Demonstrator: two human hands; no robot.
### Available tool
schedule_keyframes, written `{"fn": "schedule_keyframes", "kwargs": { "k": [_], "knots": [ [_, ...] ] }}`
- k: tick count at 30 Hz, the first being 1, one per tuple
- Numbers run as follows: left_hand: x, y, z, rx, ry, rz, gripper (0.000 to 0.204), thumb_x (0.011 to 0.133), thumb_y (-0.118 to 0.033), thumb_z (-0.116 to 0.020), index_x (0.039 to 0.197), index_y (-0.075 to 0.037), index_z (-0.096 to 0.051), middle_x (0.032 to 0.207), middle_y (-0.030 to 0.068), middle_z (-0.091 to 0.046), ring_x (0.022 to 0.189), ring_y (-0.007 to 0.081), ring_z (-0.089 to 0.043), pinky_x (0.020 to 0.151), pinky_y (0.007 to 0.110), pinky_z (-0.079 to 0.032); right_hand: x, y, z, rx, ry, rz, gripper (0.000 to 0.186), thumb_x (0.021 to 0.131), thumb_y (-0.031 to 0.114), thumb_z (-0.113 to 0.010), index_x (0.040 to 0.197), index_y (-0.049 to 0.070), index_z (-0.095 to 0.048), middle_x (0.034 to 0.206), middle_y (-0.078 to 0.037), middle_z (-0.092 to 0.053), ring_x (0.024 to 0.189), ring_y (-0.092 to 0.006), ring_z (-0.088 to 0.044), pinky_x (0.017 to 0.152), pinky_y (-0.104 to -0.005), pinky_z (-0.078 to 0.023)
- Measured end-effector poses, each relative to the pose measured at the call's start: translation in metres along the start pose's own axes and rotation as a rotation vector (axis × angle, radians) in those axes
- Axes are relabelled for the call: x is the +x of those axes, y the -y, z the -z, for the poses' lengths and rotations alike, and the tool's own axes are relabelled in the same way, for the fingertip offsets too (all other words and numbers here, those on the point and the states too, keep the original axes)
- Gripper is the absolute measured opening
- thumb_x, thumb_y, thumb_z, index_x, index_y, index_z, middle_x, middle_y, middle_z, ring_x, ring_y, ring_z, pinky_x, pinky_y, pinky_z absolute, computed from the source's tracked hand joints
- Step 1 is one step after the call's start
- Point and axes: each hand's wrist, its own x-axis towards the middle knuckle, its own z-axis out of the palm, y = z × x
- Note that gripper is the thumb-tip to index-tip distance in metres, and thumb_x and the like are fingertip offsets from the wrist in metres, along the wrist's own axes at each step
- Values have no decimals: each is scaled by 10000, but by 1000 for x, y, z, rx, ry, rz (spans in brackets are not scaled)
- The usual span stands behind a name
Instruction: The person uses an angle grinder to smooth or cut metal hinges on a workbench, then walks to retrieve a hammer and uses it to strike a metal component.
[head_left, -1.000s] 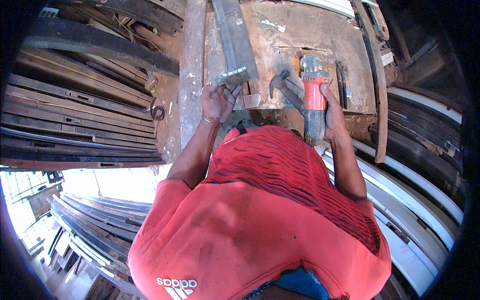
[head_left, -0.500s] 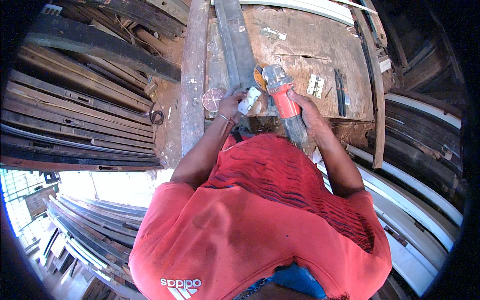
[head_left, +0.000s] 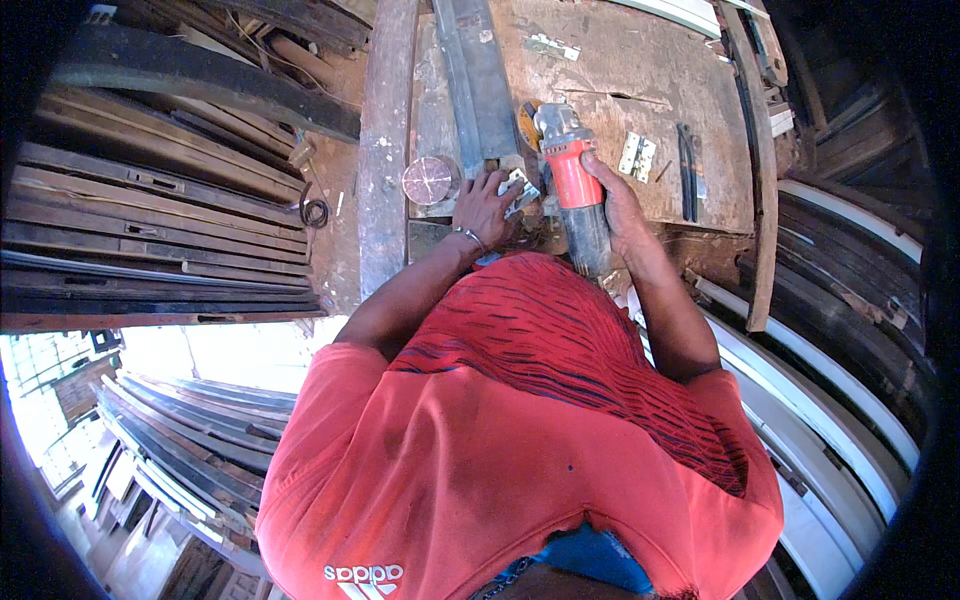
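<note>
Head view: steady plate first, disc clear of fingers

Your left hand (head_left: 484,212) lies palm down at the near edge of the brown wooden workbench (head_left: 590,70), fingers stretched forward against the pale, perforated metal hinge plate (head_left: 522,191). That plate sits by the near end of the long dark-grey beam (head_left: 474,90); whether you pinch it or only press on it, I cannot tell, as your thumb is hidden. A firm press against solid backing should serve best, since thin metal could chatter or jump. Tuck your fingertips away from the edge facing the orange-yellow disc (head_left: 527,124), which stands just beyond the plate, apart from it; whether it spins does not show.

Your right hand (head_left: 622,210) grips the red-and-grey angle grinder (head_left: 575,180) around its body, thumb along the top, forearm slanting inward. A second hand on the tool would steady it better, with the plate clamped. Both elbows are bent close; mind the loose red shirt (head_left: 540,310) near the grinder's tail.
</note>
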Motion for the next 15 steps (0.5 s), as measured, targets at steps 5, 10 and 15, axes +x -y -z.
{"fn": "schedule_keyframes", "kwargs": {
  "k": [5,10,15],
  "knots": [
    [5,6,-12,-512,-220,440,416,852,-233,-731,1231,-86,-640,947,87,-694,811,311,-672,764,459,-549,4,3,15,21,19,3,589,909,532,-640,1160,0,-622,937,-109,-690,777,-200,-675,718,-338,-553],
    [35,-2,3,-1255,-329,851,375,909,-226,-686,1209,-1,-669,991,135,-729,858,157,-673,773,323,-535,6,3,26,77,20,-22,505,946,479,-610,1215,51,-608,969,-69,-679,808,-158,-660,716,-314,-553],
    [24,29,-24,-737,-316,974,341,856,-216,-740,1112,9,-720,984,169,-743,867,224,-710,785,347,-538,3,8,17,76,40,-19,553,942,533,-601,1218,54,-609,967,-57,-672,805,-151,-648,724,-318,-545]
  ]
}}
